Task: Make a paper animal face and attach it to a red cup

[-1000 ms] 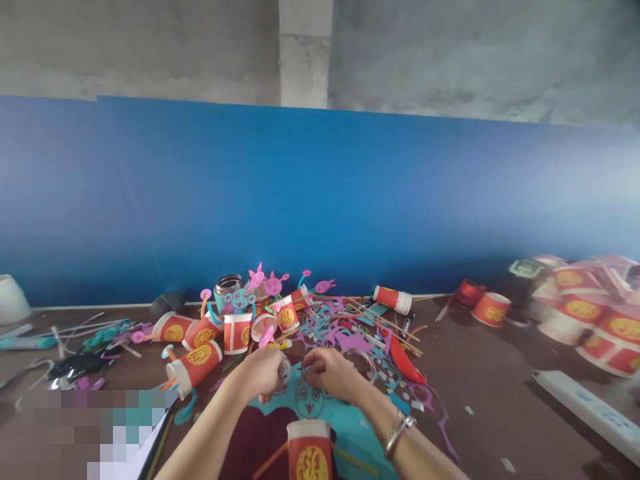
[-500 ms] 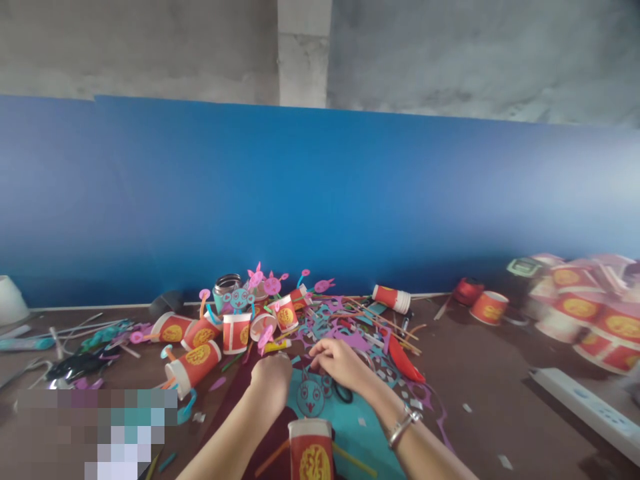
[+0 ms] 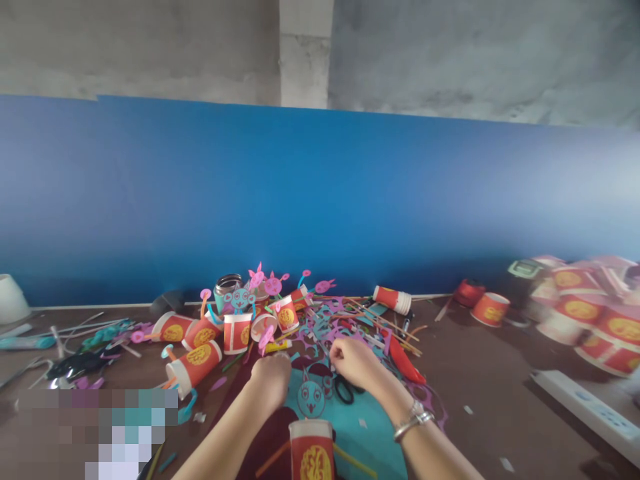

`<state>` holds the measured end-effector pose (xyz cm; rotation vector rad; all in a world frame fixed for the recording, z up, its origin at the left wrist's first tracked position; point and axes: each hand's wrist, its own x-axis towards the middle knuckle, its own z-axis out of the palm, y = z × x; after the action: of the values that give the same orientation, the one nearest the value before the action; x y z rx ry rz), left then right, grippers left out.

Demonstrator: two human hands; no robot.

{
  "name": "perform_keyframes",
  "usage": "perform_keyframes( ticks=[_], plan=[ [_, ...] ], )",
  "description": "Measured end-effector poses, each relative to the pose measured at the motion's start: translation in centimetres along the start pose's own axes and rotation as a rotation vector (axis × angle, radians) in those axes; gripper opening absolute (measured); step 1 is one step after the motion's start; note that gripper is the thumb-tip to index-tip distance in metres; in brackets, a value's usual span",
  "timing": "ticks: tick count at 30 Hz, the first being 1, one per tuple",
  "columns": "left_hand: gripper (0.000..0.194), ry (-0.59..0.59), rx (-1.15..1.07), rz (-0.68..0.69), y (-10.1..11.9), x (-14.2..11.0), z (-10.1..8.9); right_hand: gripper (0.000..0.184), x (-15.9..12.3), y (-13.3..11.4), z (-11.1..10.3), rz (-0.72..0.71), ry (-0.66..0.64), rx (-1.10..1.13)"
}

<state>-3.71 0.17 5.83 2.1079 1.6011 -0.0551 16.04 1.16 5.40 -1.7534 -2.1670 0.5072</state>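
My left hand (image 3: 271, 381) is closed, its knuckles facing up and its fingertips turned away; whatever it holds is hidden. To its right, my right hand (image 3: 354, 362) has its fingers curled into a pinch, and anything in them is too small to make out. Between and below the hands lies a teal paper cat face (image 3: 311, 399) with heart eyes. Just in front of that stands a red and white paper cup (image 3: 312, 448) with an orange strip and a yellow strip at its sides. Black scissors handles (image 3: 345, 390) show beside my right wrist, over teal paper (image 3: 376, 427).
Decorated cups (image 3: 201, 363) lie and stand at the left, with a yellow tube (image 3: 278, 346) near them. Paper scraps, sticks and a red pouch (image 3: 404, 357) are beyond my right hand. A power strip (image 3: 590, 407) and stacked cups (image 3: 575, 307) are far right.
My right hand has moved right, away from my left hand, and its fingers have curled in. More of the scissors handles shows. My left hand has barely shifted.
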Motion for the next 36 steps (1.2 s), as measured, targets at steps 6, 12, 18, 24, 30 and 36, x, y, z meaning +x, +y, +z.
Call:
perform_keyframes(
  ticks=[6,12,18,24,30,36],
  plan=[
    [0.045,0.086,0.214,-0.032,0.8,-0.8,-0.1,0.017,-0.3,0.6,-0.4,0.066,-0.02,-0.137],
    [0.03,0.069,0.277,-0.003,0.8,-0.4,0.5,0.015,-0.3,0.1,-0.4,0.089,-0.054,-0.215],
    [0.028,0.084,0.272,0.032,0.2,-0.2,0.5,0.017,-0.9,-0.4,-0.9,0.101,-0.128,-0.302],
    [0.024,0.153,0.212,0.103,0.0,-0.6,0.4,0.014,-1.1,-0.6,-1.1,0.094,-0.125,-0.304],
    [0.035,0.353,0.059,0.113,-1.0,0.1,-1.0,0.006,-0.2,-0.7,-2.0,-0.019,0.119,-0.047],
    [0.019,0.5,-0.539,0.295,0.2,0.6,-1.6,0.009,-0.6,-2.1,-1.9,-0.326,0.146,0.502]
  ],
)
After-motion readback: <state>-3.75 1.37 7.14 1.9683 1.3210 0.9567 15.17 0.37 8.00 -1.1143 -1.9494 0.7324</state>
